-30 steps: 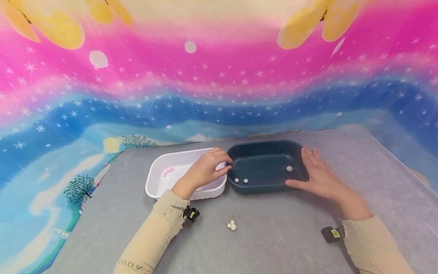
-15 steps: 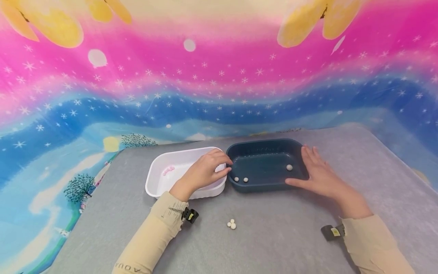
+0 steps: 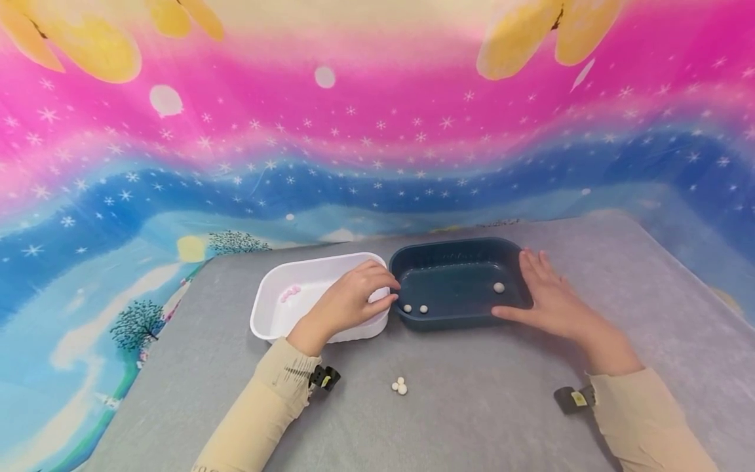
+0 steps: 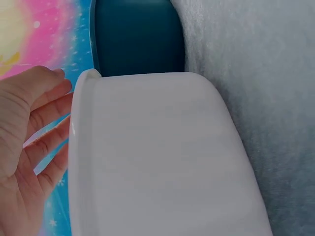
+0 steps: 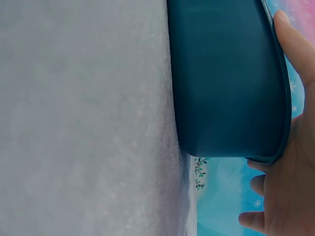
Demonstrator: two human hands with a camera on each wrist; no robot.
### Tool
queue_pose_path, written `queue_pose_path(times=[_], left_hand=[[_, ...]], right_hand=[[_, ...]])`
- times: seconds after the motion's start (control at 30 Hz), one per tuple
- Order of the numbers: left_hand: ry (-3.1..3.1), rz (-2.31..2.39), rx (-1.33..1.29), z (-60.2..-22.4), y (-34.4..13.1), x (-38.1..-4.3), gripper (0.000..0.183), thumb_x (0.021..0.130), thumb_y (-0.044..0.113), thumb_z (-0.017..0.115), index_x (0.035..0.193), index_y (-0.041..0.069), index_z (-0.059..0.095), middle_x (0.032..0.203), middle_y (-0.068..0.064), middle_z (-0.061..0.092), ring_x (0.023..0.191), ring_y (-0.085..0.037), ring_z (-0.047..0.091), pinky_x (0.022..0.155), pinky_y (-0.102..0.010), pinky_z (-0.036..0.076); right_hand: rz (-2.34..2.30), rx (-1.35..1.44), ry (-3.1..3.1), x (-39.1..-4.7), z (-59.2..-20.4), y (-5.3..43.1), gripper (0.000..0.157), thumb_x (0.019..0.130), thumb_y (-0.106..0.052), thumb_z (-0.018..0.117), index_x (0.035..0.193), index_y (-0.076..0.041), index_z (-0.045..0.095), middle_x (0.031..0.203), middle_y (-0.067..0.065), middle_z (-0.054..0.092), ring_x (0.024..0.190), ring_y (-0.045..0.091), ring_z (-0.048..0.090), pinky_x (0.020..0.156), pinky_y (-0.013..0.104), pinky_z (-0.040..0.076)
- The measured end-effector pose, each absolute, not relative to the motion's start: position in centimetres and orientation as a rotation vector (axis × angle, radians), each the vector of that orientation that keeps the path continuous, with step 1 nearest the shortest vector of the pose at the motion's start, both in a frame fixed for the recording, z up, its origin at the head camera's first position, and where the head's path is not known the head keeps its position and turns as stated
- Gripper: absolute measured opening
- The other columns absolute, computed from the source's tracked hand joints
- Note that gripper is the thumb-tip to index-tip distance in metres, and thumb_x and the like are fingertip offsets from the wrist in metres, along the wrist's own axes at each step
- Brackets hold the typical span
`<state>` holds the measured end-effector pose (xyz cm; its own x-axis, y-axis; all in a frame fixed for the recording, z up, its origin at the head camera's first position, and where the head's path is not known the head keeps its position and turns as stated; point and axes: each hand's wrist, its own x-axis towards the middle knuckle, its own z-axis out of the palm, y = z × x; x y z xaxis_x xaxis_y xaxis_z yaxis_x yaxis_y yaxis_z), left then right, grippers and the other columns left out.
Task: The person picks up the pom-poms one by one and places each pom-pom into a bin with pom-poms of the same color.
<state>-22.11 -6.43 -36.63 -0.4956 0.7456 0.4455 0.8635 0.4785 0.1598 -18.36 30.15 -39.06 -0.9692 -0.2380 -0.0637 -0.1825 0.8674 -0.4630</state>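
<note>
A white plastic tub [image 3: 268, 321] stands at the left, with several small pink pieces [image 3: 290, 294] on its floor. Over its right end hovers or rests my left hand [image 3: 348, 298], fingers loosely bent and nothing visible in them; contact with the rim is unclear. Beside it sits a dark teal tub [image 3: 454, 321]. Two small white balls [image 3: 415, 309] lie in its front left corner, and a larger white ball [image 3: 499, 288] lies toward its right end. My right hand [image 3: 557, 305] lies against that right end, fingers straight and thumb across the front rim.
On the grey cloth [image 3: 472, 406] in front of the tubs, three small white balls [image 3: 400, 386] sit clustered together. A colourful printed backdrop [image 3: 377, 131] rises behind the table. The two tubs stand almost end to end.
My left wrist and forearm have sunk slightly toward the lower left, with the fingertips staying near the gap between the tubs. The right hand, the tubs and the balls keep their places.
</note>
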Motion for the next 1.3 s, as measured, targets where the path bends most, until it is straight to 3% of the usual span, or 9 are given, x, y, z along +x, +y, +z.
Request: queue_pose_path(times=[1.3], left_hand=[[-2.361,-0.514,-1.441,-36.1,-6.8,-18.7,0.012,0.091,0.015,0.070,0.101,0.010,0.075,0.100,0.003,0.072,0.100,-0.013,0.063,0.092,-0.027,0.053]], right_hand=[[-0.713,-0.329,2.922,-18.4,-39.2,30.3,0.123,0.085,-0.066,0.064,0.157,-0.003,-0.013,0.164,0.018,-0.018,0.150,0.040,-0.023,0.109,0.080,0.004]])
